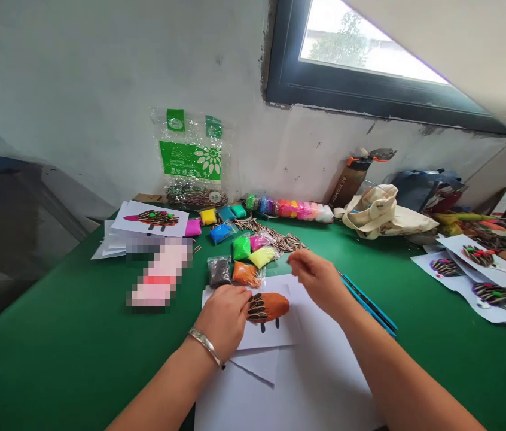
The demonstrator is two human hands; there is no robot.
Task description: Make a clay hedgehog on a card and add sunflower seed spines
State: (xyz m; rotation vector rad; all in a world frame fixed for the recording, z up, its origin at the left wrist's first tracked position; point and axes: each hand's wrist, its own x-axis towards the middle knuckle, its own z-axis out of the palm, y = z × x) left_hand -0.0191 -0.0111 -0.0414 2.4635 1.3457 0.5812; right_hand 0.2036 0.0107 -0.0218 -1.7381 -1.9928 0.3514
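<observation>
An orange clay oval [275,306] with dark legs lies on a white card [286,338], its left part set with striped sunflower seeds [257,307]. Over that left end rests my left hand [226,317], wearing a silver bracelet; its fingers are bent together, and their tips are partly hidden. To the right and above the card, my right hand [313,275] is raised with its fingers pinched together; what they hold, if anything, is too small to make out. The pile of loose sunflower seeds [282,239] lies just beyond that hand.
Several small clay packets surround a green packet [241,246]. Blue pens [367,304] lie right of the white sheets. Finished seed pictures are stacked at left [152,221] and right [495,293]. A seed bag [194,158], bottle [349,179] and cloth bag [376,209] stand along the wall.
</observation>
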